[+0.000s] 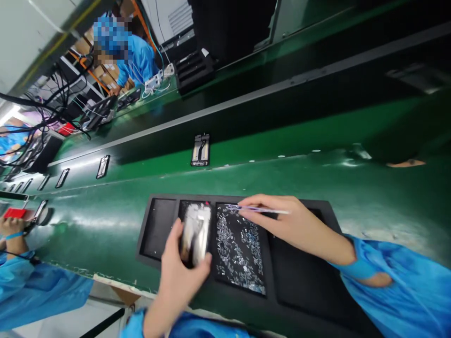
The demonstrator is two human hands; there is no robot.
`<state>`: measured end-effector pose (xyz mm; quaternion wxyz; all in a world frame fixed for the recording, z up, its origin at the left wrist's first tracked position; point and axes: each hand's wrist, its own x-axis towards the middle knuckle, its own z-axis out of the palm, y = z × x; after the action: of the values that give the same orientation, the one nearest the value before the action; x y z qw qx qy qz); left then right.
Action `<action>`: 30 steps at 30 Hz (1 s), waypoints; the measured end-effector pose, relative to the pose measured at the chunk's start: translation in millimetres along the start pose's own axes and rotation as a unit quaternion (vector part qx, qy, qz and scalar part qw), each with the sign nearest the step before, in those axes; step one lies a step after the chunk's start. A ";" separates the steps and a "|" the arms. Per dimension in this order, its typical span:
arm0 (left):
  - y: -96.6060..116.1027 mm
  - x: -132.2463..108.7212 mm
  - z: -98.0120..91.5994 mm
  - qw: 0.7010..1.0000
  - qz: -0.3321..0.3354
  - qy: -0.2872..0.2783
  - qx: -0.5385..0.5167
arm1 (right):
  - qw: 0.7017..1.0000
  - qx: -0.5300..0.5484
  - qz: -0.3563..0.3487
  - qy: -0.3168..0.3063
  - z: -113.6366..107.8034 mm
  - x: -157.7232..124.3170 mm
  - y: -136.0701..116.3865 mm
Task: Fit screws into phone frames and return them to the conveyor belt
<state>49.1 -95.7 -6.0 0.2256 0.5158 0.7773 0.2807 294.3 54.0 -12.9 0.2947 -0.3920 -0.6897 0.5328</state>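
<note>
A black tray (271, 263) with compartments lies on the green bench. My left hand (183, 267) holds a phone part (197, 230) with a shiny silver back, thumb and fingers on its sides, over the second compartment from the left. To its right, a compartment is covered with many tiny glinting pieces (234, 249). Above the top edge of that compartment is my right hand (278, 216), its thumb and fingers pinching thin tweezers (260, 209); their tips are over the small pieces.
Beyond the tray a phone frame (200, 150) lies on the green belt, with several more (103, 166) in a row leftward. A co-worker's hand (14, 227) is at the far left. Another person (137, 56) sits across the line, near a black rack (193, 70).
</note>
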 end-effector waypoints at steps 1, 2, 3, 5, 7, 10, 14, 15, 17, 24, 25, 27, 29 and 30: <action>0.3 28.4 -10.7 1.000 0.023 0.007 0.019 | 1.000 -0.023 -0.020 0.003 -0.3 -3.9 3.0; 1.1 60.6 -19.5 0.997 0.056 0.017 0.055 | 0.999 -0.039 -0.036 0.005 -1.0 -5.6 6.1; 1.9 95.8 -25.7 0.991 0.081 0.035 0.099 | 0.998 -0.048 -0.043 0.005 -2.1 -5.2 9.1; 3.3 169.2 -29.3 0.987 0.091 0.050 0.125 | 0.998 -0.059 -0.038 -0.003 -6.3 0.4 13.8; 3.4 237.1 -21.5 0.982 0.095 0.068 0.148 | 0.997 -0.074 -0.028 -0.014 -11.6 7.8 16.3; 0.7 312.0 2.2 0.975 0.087 0.090 0.184 | 0.994 -0.109 -0.018 -0.005 -13.3 7.5 15.0; -6.8 359.6 31.1 0.964 0.068 0.115 0.228 | 0.960 -0.223 -0.087 0.146 9.5 -25.3 6.2; -8.4 365.0 35.9 0.962 0.065 0.119 0.236 | 0.945 -0.255 -0.116 0.168 17.7 -36.0 4.0; -8.7 369.8 42.7 0.959 0.053 0.128 0.249 | 0.919 -0.298 -0.187 0.177 32.5 -54.1 1.4; 40.2 316.1 71.5 0.945 0.150 0.084 0.278 | 0.946 -0.232 -0.041 0.225 42.2 -51.6 3.7; 50.0 302.0 79.9 0.952 0.142 0.047 0.265 | 0.949 -0.216 0.004 0.229 40.2 -47.9 2.8; 65.7 277.4 97.5 0.960 0.123 -0.023 0.249 | 0.952 -0.191 0.071 0.230 37.2 -43.0 -0.2; 74.2 263.3 112.4 0.962 0.110 -0.043 0.244 | 0.950 -0.178 0.116 0.229 36.1 -42.1 -3.2; 75.5 261.0 117.7 0.965 0.104 -0.033 0.238 | 0.949 -0.173 0.133 0.227 36.2 -42.6 -4.3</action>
<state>80.0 194.0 -58.7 0.0920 0.6417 0.7558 0.0923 285.6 -1.2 -17.6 0.2976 -0.6355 -0.6279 0.3364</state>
